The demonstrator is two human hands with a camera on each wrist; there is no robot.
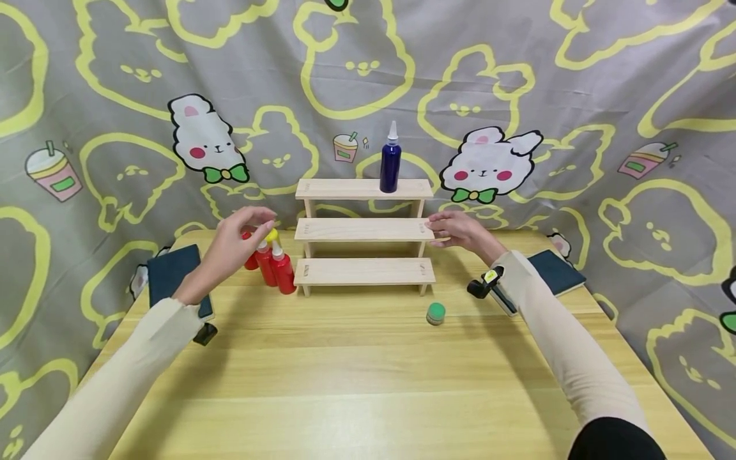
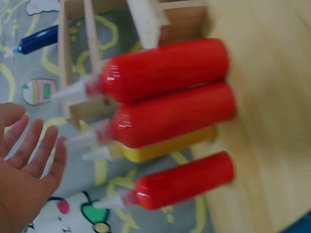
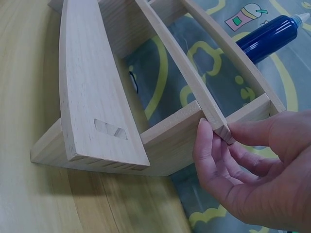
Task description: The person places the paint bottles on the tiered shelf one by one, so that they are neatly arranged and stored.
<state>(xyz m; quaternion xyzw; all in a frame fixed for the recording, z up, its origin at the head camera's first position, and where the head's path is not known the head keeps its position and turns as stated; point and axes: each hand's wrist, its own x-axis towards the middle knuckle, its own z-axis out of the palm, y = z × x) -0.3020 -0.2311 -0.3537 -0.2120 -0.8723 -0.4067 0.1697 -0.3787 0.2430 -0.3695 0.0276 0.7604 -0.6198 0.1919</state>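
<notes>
My right hand [image 1: 460, 231] pinches the right end of the middle board on a three-tier wooden stand [image 1: 365, 272]. In the right wrist view, thumb and fingers [image 3: 210, 160] sit above and below that board's corner. My left hand [image 1: 234, 246] hovers by the red squeeze bottles [image 1: 282, 271] left of the stand, its fingers loosely bent and holding nothing. The left wrist view shows three red bottles [image 2: 170, 68] with pointed white nozzles, and a yellow bottle [image 2: 167, 145] partly hidden behind them. A dark blue bottle [image 1: 390, 167] stands upright on the top board.
A small green-lidded jar [image 1: 436, 314] sits in front of the stand's right end. Dark notebooks lie on both sides, one left [image 1: 172, 271] and one right [image 1: 556, 271], partly covered by my arms. A patterned cloth [image 1: 356, 83] hangs behind the wooden table [image 1: 345, 370].
</notes>
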